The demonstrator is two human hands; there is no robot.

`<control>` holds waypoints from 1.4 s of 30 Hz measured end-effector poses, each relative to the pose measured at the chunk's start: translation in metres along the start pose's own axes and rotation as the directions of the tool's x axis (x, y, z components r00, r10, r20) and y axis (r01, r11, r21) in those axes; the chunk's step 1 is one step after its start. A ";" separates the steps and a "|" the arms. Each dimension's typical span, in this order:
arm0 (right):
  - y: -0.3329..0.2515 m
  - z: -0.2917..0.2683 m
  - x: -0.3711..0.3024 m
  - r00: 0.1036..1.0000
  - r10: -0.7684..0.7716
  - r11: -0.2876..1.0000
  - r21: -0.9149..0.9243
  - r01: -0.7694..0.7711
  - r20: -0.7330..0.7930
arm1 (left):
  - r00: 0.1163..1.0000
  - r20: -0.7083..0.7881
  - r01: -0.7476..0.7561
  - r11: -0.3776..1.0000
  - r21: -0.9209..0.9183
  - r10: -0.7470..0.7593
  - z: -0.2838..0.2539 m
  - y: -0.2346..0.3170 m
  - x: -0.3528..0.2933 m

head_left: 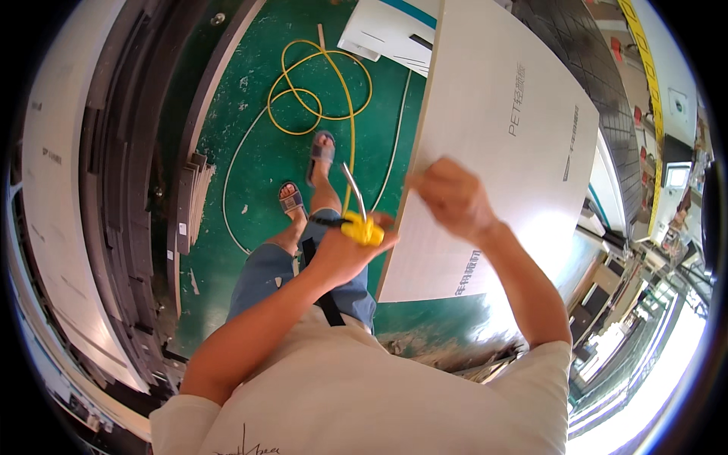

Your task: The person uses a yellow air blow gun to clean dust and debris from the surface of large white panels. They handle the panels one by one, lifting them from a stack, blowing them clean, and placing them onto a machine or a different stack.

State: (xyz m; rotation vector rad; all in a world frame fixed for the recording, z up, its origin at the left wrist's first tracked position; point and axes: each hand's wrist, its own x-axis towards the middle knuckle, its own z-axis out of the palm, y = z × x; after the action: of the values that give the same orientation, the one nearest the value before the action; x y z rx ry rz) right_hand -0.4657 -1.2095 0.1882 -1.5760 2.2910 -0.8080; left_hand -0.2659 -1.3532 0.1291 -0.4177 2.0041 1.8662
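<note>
My left hand point(339, 256) is wrapped round a yellow air blow gun point(365, 230) in front of my legs. Its bent metal nozzle points up and away from me, and a yellow hose point(350, 144) runs off behind it across the floor. To the right, my right hand point(453, 199) is curled closed over the left edge of a large pale board point(500, 178). Motion softens the fingers a little; whether they hold anything, or touch the board, I cannot make out. Printed lettering marks the board's face.
The yellow hose lies in loops on the green floor point(250, 98), ahead of my sandalled feet. A thin pale hose point(225, 182) curves near them. Dark stacked panels point(114, 189) line the left side. A white cabinet-like unit point(387, 34) stands beyond the board; dark sheets point(576, 61) lie farther right.
</note>
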 end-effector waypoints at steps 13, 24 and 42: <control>0.039 0.012 0.017 0.976 -0.134 0.989 -0.084 0.121 -0.172 | 0.923 0.208 0.369 0.584 -0.723 -0.325 0.056 -0.028 -0.123; -0.043 0.030 -0.065 0.978 -0.197 0.980 -0.021 0.199 0.064 | 0.921 -0.056 0.080 0.329 -0.941 -0.386 0.115 -0.046 -0.139; -0.131 0.077 -0.151 0.966 -0.190 0.962 0.230 0.147 0.176 | 0.827 -0.483 -0.425 0.242 -0.872 -0.288 0.221 -0.053 -0.151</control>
State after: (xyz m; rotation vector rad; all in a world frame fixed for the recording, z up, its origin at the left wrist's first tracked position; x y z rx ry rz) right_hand -0.2669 -1.1290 0.1838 -1.6847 1.8830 -0.8657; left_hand -0.0932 -1.1427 0.1393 -1.3708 0.6291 3.1921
